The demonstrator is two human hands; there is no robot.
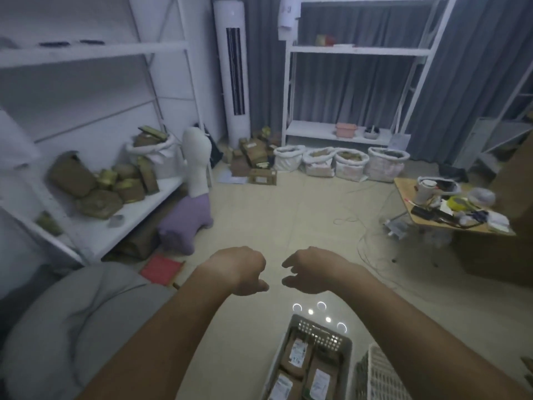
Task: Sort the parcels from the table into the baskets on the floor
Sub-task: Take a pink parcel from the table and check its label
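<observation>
Head view — left hand [243,269] and right hand [310,269] both hang loose, holding nothing — grey basket [343,346] of parcels [297,353] at 5 o'clock

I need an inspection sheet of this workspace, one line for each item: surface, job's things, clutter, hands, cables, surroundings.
Surface: beige floor, bare in the middle.
Job's things: grey basket holds brown parcels with white labels; white basket beside it, contents not visible.
Clutter: small wooden table crowded with a cup, tape and small items.
Hands: left hand and right hand hold nothing, fingers loosely curled.
Cables: thin cables lie on the floor near the table.
Surroundings: white shelves, four sacks, tall white air conditioner, grey curtain.
</observation>
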